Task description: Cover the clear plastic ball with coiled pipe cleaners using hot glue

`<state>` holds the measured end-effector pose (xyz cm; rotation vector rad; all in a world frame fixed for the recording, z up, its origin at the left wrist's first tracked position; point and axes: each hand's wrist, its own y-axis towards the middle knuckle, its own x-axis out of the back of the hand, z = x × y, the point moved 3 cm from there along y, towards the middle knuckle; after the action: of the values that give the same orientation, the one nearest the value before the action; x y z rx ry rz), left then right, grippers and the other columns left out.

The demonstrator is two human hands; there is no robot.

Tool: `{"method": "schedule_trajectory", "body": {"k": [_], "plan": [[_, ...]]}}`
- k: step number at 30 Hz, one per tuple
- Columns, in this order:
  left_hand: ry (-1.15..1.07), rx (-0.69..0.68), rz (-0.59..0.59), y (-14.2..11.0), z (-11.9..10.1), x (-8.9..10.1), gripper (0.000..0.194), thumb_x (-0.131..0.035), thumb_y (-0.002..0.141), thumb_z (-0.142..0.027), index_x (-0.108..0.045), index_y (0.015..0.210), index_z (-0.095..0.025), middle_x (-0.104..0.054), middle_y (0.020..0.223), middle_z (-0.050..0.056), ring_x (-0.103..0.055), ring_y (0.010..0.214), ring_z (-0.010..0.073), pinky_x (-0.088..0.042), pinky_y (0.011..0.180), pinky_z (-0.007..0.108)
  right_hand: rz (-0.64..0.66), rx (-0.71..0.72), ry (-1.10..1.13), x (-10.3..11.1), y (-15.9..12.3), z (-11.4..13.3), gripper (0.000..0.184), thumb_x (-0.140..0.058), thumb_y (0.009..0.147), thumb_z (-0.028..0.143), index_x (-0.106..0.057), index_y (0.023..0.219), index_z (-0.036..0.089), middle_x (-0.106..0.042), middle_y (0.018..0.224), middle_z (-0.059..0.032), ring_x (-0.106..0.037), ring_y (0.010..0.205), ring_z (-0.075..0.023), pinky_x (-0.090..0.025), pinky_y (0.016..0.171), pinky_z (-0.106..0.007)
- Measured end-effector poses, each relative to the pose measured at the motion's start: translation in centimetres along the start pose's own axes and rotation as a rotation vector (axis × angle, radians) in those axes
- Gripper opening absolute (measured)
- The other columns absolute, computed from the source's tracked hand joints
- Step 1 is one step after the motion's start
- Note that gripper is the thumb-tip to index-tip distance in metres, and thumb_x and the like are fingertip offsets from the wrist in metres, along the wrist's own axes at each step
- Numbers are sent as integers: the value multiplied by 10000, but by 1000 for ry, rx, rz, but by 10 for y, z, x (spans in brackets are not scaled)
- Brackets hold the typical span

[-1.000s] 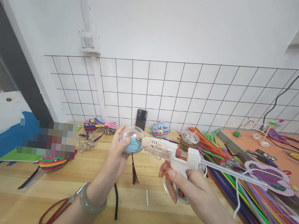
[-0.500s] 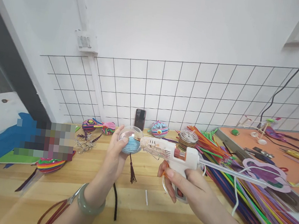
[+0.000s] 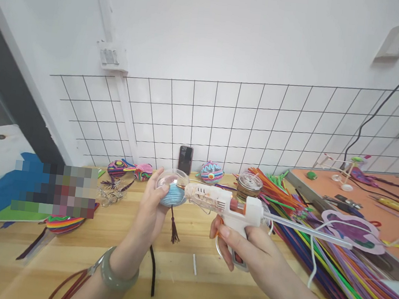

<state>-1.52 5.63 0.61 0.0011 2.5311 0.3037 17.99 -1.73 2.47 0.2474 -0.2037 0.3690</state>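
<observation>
My left hand (image 3: 154, 199) is closed around a clear plastic ball partly covered with light-blue cord (image 3: 173, 195). From the ball's underside hangs a dark maroon tassel (image 3: 175, 230). My right hand (image 3: 246, 243) grips a white hot glue gun (image 3: 212, 196), with a finger at its orange trigger. The gun's nozzle points left and meets the ball near the upper edge of the blue cord; whether glue is coming out is too small to tell. A long clear glue stick (image 3: 305, 229) juts from the back of the gun.
Red-handled scissors (image 3: 71, 283) lie beside my left forearm. A black strip (image 3: 152, 271) and a white stick (image 3: 194, 264) rest on the wooden table. Many coloured pipe cleaners (image 3: 343, 276) spread at the right. A phone (image 3: 185, 159), a decorated ball (image 3: 211, 172) and a clear round container (image 3: 249, 186) stand behind.
The view has shifted slightly, and both hands sit a little further left in it. The glue gun's nozzle stays at the ball, and both grips are unchanged.
</observation>
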Motion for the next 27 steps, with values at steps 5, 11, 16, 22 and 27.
{"method": "schedule_trajectory", "body": {"k": [5,11,16,22,27], "plan": [[19,-1,-4,0,0,0,512,-706,734,-326,-523,1207,-251,-650,1107,57,-609,949,204,-473,746,298,-4,-9,4,0,0,0,345,-432,960,480,-542,811,188,-498,595,26,-445,618,-147,-352,656,-294],[17,15,-4,0,1,-1,546,-714,721,-318,-511,1224,-255,-639,1115,55,-600,931,193,-470,710,279,-8,-7,-18,0,0,1,343,-434,962,479,-551,832,184,-487,582,31,-437,610,-144,-346,649,-294],[-3,1,5,0,0,0,533,-704,740,-315,-502,1229,-253,-637,1121,59,-600,962,201,-478,742,293,-2,-29,10,0,1,-1,348,-421,960,488,-522,827,182,-488,565,37,-461,617,-142,-365,669,-299],[-5,-20,-1,1,-1,2,539,-700,751,-304,-485,1243,-250,-641,1108,67,-614,967,208,-493,749,304,-9,-28,39,1,2,3,314,-424,954,472,-525,925,175,-478,559,43,-443,563,-138,-340,583,-292],[21,-46,-17,0,-2,1,628,-745,700,-306,-476,1265,-253,-648,1093,69,-624,953,202,-498,745,294,-18,-36,90,2,2,4,329,-439,937,487,-543,980,178,-470,557,48,-444,544,-138,-336,569,-294]]}}
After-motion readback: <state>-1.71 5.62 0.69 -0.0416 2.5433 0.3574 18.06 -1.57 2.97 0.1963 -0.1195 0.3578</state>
